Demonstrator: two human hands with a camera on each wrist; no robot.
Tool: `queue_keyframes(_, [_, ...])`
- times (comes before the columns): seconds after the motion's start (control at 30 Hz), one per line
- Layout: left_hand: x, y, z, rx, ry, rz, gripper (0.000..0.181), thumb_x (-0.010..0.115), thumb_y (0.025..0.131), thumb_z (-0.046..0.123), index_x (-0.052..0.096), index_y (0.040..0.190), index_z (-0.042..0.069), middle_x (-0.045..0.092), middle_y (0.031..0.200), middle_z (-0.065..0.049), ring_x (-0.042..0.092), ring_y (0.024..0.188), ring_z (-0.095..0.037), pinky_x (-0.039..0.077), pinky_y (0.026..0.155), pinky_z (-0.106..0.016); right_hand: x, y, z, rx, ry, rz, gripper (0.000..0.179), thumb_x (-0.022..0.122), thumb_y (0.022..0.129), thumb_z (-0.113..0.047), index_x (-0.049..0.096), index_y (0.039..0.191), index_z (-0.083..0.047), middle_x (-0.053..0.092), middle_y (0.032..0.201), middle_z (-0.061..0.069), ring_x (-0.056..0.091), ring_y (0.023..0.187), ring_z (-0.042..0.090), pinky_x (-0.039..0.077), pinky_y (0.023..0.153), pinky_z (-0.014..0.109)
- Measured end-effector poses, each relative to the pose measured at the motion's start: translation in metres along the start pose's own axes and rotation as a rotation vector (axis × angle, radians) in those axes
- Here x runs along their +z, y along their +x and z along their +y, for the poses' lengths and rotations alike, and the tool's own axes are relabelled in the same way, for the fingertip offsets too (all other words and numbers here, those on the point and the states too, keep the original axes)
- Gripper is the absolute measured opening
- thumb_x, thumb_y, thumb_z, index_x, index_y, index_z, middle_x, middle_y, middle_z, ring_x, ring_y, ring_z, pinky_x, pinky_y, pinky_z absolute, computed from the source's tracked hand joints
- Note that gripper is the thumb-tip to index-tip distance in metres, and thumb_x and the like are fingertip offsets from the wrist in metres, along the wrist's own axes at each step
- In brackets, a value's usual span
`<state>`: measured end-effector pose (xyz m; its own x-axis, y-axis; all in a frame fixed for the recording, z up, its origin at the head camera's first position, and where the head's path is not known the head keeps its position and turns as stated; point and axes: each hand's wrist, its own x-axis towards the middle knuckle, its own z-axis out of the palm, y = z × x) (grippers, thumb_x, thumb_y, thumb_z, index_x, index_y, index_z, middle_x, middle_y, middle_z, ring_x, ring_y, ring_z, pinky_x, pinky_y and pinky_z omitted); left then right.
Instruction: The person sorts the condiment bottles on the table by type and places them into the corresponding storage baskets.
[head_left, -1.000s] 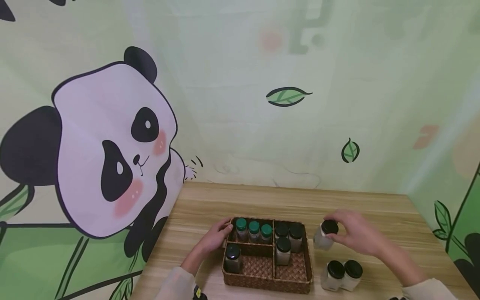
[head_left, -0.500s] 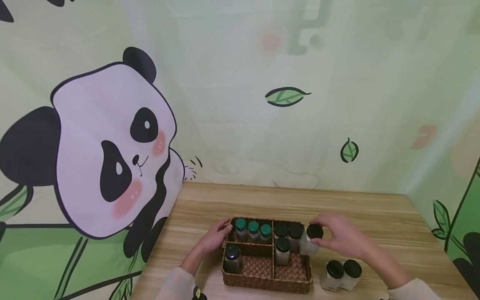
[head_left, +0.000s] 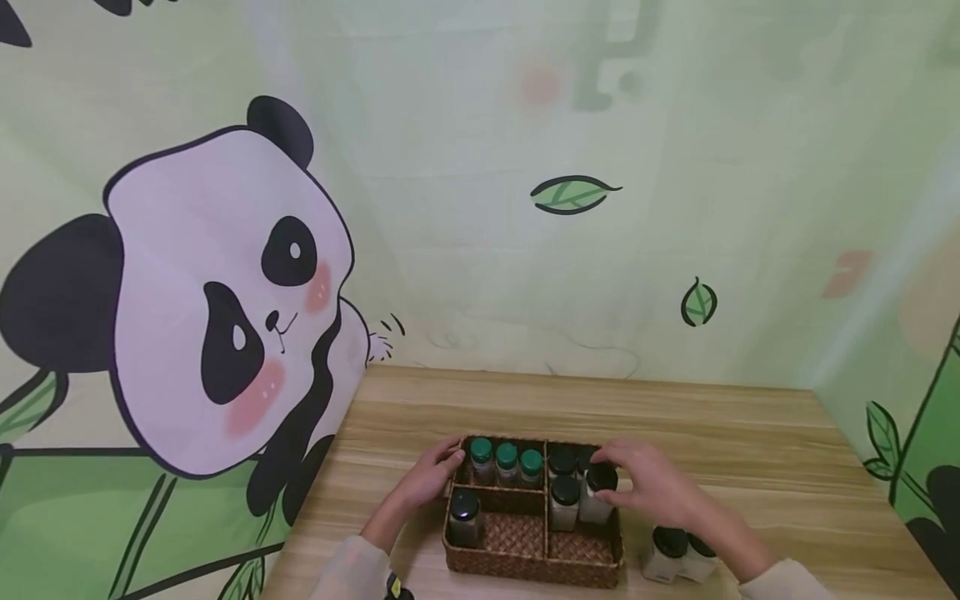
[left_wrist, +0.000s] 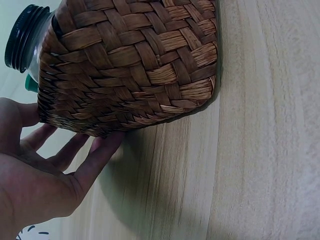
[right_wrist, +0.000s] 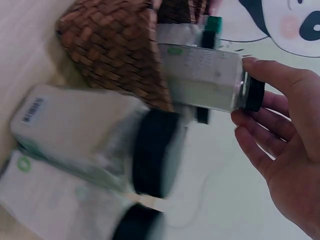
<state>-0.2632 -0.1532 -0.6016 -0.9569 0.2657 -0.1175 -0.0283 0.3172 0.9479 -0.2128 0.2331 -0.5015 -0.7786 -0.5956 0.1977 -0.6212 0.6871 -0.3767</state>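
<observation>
Low in the centre of the head view, a woven basket [head_left: 532,546] sits on the wooden surface [head_left: 750,450]. The right hand [head_left: 645,487] pinches a black-capped jar [head_left: 597,493] by its cap, thumb and fingers curled round it, and holds it over the basket's right compartment, at its right wall. In the right wrist view the same jar [right_wrist: 210,82] lies across the upper middle of the frame, with white powder showing through the clear body and the fingertips [right_wrist: 260,67] on the cap at the right.

The left hand [head_left: 431,475] rests against the basket's upper left corner. In the left wrist view its fingers [left_wrist: 100,155] are straight and spread, their tips touching the base of the woven wall [left_wrist: 130,65]; it holds nothing.

Inside the basket, three green-capped jars [head_left: 506,462] stand in a row in the upper left compartment. One dark jar [head_left: 464,517] stands in the lower left compartment. In the right compartment two more black-capped jars [head_left: 564,487] stand just left of the held one.

Outside the basket, at the lower right of the head view, two black-capped jars [head_left: 667,554] stand side by side on the surface, partly hidden by the right forearm. They fill the lower left of the right wrist view, blurred. A panda backdrop [head_left: 210,283] covers the wall behind.
</observation>
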Motion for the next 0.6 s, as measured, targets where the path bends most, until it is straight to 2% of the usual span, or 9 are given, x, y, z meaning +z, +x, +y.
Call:
queue_keyframes(0.1, [0.0,0.0,0.0,0.005,0.004,-0.002,0.05,0.049,0.114,0.026,0.046,0.158,0.002,0.049,0.154,-0.033,0.046,0.142,-0.05,0.041,0.112,-0.065,0.009,0.0,0.002,0.014,0.022,-0.002,0.038,0.087,0.091,-0.028,0.074,0.121,-0.008,0.072,0.113,0.0,0.068,0.102,0.021,0.058,0.083,0.043])
queue_keyframes(0.3, [0.002,0.0,0.001,0.012,0.009,0.002,0.048,0.049,0.114,0.023,0.047,0.157,0.001,0.05,0.153,-0.033,0.047,0.142,-0.05,0.039,0.113,-0.065,0.025,-0.003,0.005,-0.002,0.025,0.048,0.037,0.088,0.089,-0.022,0.074,0.12,-0.008,0.072,0.113,0.001,0.069,0.103,0.024,0.059,0.084,0.045])
queue_keyframes(0.53, [0.001,0.001,0.0,0.007,0.008,0.004,0.049,0.049,0.114,0.024,0.046,0.157,0.001,0.05,0.153,-0.033,0.047,0.142,-0.049,0.04,0.113,-0.063,0.031,-0.007,0.001,0.039,0.015,0.075,0.039,0.088,0.09,-0.023,0.074,0.123,-0.008,0.072,0.122,0.009,0.069,0.114,0.034,0.058,0.092,0.054])
queue_keyframes(0.6, [0.001,0.001,0.0,0.005,0.01,0.004,0.049,0.049,0.114,0.025,0.046,0.157,0.001,0.049,0.153,-0.033,0.047,0.142,-0.049,0.04,0.113,-0.063,0.032,-0.008,0.0,0.047,0.006,0.076,0.04,0.088,0.09,-0.024,0.073,0.123,-0.008,0.072,0.122,0.009,0.069,0.114,0.034,0.058,0.092,0.054])
